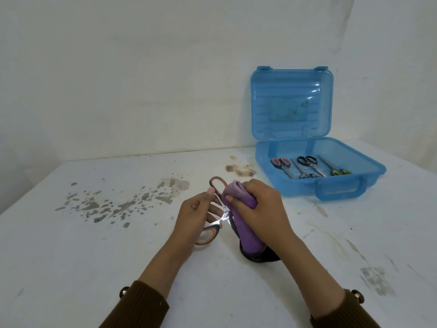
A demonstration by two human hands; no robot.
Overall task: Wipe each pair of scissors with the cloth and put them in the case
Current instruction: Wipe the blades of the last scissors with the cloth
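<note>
My left hand (196, 214) is holding the orange-handled scissors (208, 234) just above the desk (94, 256), fingers curled around them, with the handles spread wide apart. My right hand (262, 204) is clamped on the purple cloth (243, 223), which is bunched over the blade end, so I can't really see the tips. The blue case (331, 185) sits at the back right of the desk with its lid up, and four other pairs (307, 160) are lying side by side in the bottom.
</note>
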